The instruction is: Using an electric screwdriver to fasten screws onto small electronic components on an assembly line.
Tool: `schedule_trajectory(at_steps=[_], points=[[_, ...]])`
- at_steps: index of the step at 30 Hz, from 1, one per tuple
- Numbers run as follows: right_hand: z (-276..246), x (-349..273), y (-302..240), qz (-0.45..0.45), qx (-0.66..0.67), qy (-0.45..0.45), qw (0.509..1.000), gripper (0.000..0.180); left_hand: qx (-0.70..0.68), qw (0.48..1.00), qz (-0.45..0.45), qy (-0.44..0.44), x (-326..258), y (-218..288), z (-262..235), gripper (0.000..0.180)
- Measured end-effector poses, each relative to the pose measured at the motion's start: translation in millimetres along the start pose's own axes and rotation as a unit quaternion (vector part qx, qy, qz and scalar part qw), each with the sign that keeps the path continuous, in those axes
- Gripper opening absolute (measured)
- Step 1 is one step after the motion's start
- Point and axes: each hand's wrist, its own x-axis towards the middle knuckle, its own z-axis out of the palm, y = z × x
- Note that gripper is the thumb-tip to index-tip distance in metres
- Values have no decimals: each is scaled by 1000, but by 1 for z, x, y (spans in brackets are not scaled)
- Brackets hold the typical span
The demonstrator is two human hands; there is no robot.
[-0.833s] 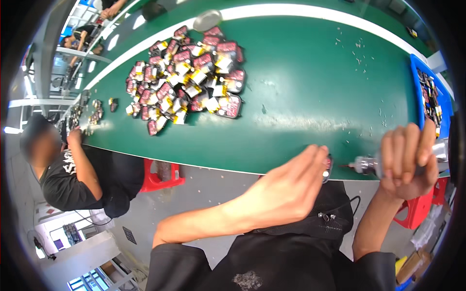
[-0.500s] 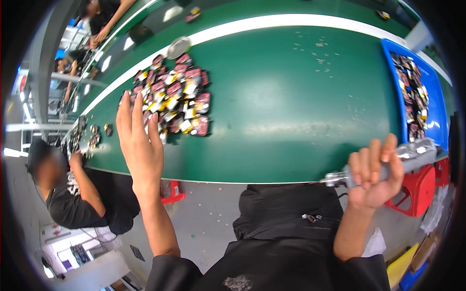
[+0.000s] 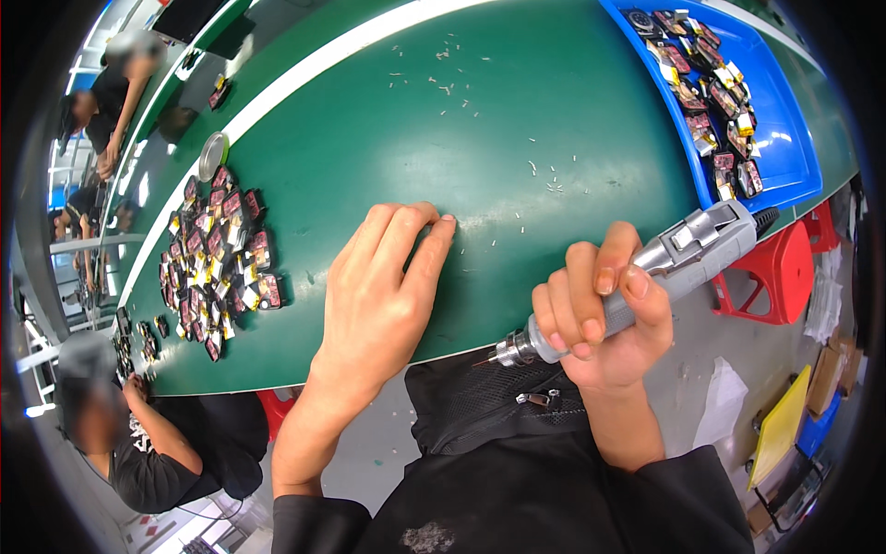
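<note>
Head view: the clock is laid on the picture, 12 o'clock at its top; the smooth green table (image 3: 591, 102) runs across the middle.
Right hand: between 3 and 4 o'clock, the right hand (image 3: 604, 319) has its grip clamped on a grey, cylindrical powered screwdriver (image 3: 697, 249) with a metal nose; the palm faces upward, apparently so the barrel's weight rests in it.
Screwdriver: nose toward 8 o'clock, tail toward 2; the thin bit shows against a black fabric bag (image 3: 517, 429), a slant that probably keeps the point off the tabletop.
Left hand: just to 9 o'clock of centre, the left hand (image 3: 378, 286) is back-up over the table, fingers bent toward 1 o'clock; its palm is hidden, so I cannot tell whether its grip is apart, together or holding something.
Heap: small red-and-black units (image 3: 217, 254) with white and yellow pieces lie at 9 o'clock, on the left hand's side, likely for easy picking.
Tray: at 2 o'clock, a blue plastic rectangular tray (image 3: 780, 152) bears similar units; its raised walls presumably keep them together.
Slivers: tiny white slivers (image 3: 555, 187) lie loose between 12 and 2 o'clock, seemingly placed without order.
</note>
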Motion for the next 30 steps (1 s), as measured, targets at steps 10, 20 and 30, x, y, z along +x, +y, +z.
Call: schedule_trajectory(at_steps=[10, 20, 30], points=[[-1, -2, 1, -1, 35, 3, 999, 13, 46, 994, 77, -66, 13, 0, -8, 27], [0, -1, 2, 3, 27, 4, 1000, 16, -7, 999, 34, 19, 9, -7, -1, 23], [0, -4, 3, -7, 19, 2, 1000, 19, -6, 998, 50, 22, 12, -16, -6, 18]])
